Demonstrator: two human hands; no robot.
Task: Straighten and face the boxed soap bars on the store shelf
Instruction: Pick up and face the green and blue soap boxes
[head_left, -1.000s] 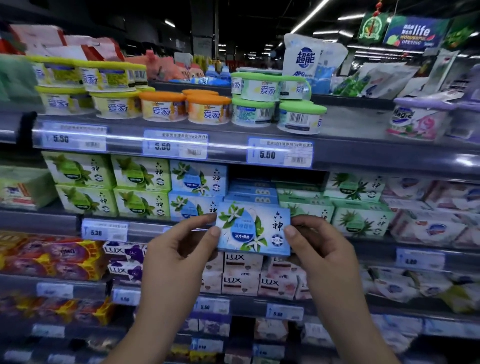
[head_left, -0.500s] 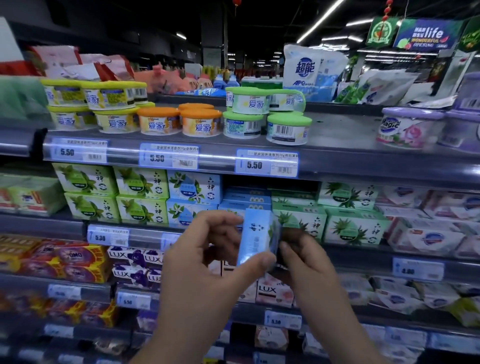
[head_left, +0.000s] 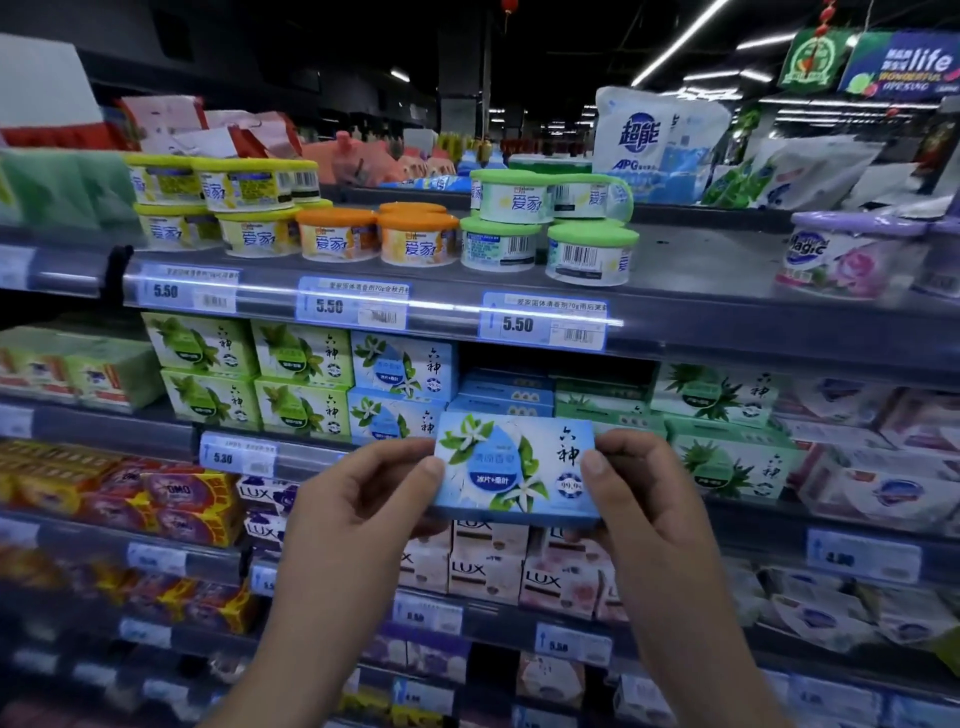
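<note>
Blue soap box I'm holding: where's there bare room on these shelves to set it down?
Widest bare patch: top shelf, between the green-lidded tubs and the purple-lidded tub. On the soap shelf, a dark gap sits above the flat blue boxes, right of the upright blue boxes. The green boxes further left are packed tight.

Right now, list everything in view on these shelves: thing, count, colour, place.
held soap box: one, blue, face out, before the second shelf.
shelved blue boxes: two upright, stacked; more lying flat to their right; second shelf.
green boxes: four stacked left of the blue; more to the right.
lidded tubs: several, yellow, orange and green lids, top shelf.
price labels: three reading 5.50, top shelf edge.
LUX boxes: several, pale pink, third shelf.
red-yellow packs: several, third shelf, left.
left hand: pinches the held box's left end.
right hand: pinches its right end.
</note>
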